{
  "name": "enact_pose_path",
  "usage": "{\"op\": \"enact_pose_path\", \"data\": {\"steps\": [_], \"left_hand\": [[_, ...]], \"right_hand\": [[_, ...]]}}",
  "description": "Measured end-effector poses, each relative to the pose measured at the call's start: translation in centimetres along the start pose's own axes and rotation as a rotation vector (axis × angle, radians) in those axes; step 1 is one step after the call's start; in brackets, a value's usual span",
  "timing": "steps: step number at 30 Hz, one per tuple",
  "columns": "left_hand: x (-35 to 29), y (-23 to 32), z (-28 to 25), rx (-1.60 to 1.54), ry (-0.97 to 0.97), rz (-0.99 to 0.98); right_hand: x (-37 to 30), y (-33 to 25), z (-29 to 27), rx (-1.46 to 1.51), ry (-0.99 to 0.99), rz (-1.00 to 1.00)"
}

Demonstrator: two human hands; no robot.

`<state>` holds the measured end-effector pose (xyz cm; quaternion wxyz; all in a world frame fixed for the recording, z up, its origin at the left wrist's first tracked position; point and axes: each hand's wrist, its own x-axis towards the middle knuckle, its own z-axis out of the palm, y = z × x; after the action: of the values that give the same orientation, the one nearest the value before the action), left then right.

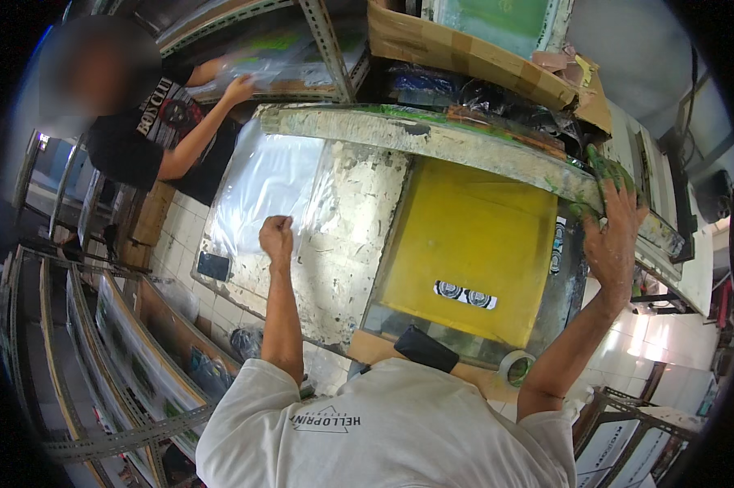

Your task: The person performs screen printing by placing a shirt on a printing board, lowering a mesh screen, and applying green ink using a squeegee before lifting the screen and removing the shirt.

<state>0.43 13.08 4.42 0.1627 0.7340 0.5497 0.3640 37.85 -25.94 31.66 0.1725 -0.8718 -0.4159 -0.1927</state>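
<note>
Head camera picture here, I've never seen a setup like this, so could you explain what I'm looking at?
There's no robot, just a person's bare hands. A wide camera worn on the head looks down, so straight edges bend.

On the scuffed pale tabletop lies a clear plastic sheet. The left hand is curled closed by it; whether it pinches the sheet is unclear. The right hand, its fingers stained green, is at the right end of a long bar; its grip is hard to judge. Nearer the body lie a yellow panel and a tape roll.
</note>
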Motion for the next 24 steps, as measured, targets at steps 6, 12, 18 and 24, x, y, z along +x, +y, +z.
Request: {"op": "enact_pose_path", "data": {"steps": [6, 12, 18, 24], "left_hand": [[-4.4, 12.4, 3.5, -0.820, -0.793, -0.074], [-7.8, 12.7, 6.0, 0.268, -0.891, 0.538], [-11.7, 16.8, 13.6, 0.079, -0.865, 0.753], [-14.1, 23.7, 20.2, 0.023, -0.932, 0.882]], "right_hand": [[-0.3, 1.2, 0.7, 0.009, 0.002, -0.002], [-0.2, 1.1, 0.3, -0.032, -0.046, 0.035], [0.4, 0.4, -0.5, -0.002, -0.112, 0.053], [0.9, 0.8, 0.0, -0.001, -0.012, -0.032]]}}
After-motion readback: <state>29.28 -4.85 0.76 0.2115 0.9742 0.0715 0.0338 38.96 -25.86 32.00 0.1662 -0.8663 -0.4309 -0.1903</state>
